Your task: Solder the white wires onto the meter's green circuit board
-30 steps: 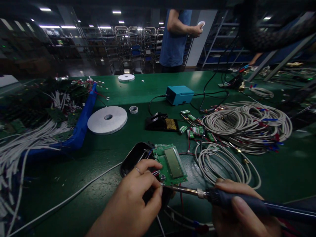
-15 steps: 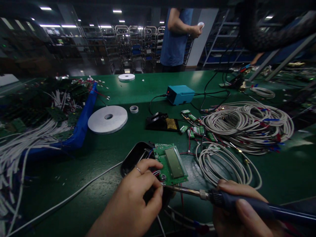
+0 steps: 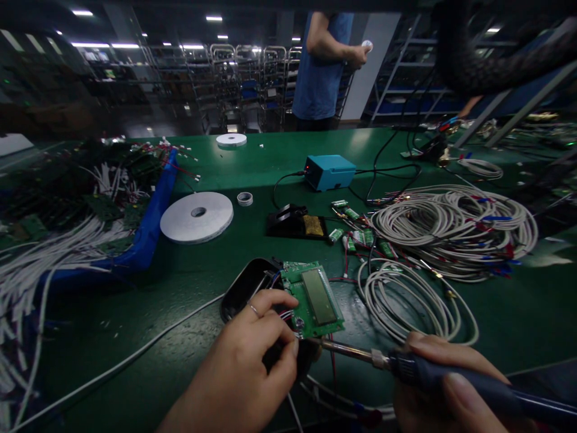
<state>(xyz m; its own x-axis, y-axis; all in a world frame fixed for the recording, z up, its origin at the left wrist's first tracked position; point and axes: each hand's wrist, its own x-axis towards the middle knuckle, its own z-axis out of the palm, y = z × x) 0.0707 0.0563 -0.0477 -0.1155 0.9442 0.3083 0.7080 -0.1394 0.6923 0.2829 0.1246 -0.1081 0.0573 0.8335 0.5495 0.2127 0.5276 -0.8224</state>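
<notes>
A green circuit board point(image 3: 297, 288) with a grey display point(image 3: 319, 294) rests tilted against an open black plastic housing point(image 3: 241, 288). My left hand point(image 3: 252, 355) is at the board's lower left corner, thumb and index finger pinched on a thin wire whose end is mostly hidden by the fingertips. Several thin wires point(image 3: 285, 314) run between those fingers and the board. My right hand point(image 3: 446, 379) grips a dark blue soldering iron point(image 3: 421, 368). Its metal tip points left, close to the board's lower edge and a little right of my left fingertips.
Left lies a blue bin point(image 3: 155, 219) of boards and white cables. Beyond are a tape roll point(image 3: 216, 219), a soldering stand point(image 3: 288, 219) with a yellow sponge, and a teal power unit point(image 3: 331, 172). Coiled cables point(image 3: 451, 228) and green batteries point(image 3: 358, 237) lie right. A person point(image 3: 322, 72) stands behind the bench.
The soldering iron has shifted slightly right with my right hand, its tip drawing back from my left fingertips. My left hand and the circuit board hold nearly the same place.
</notes>
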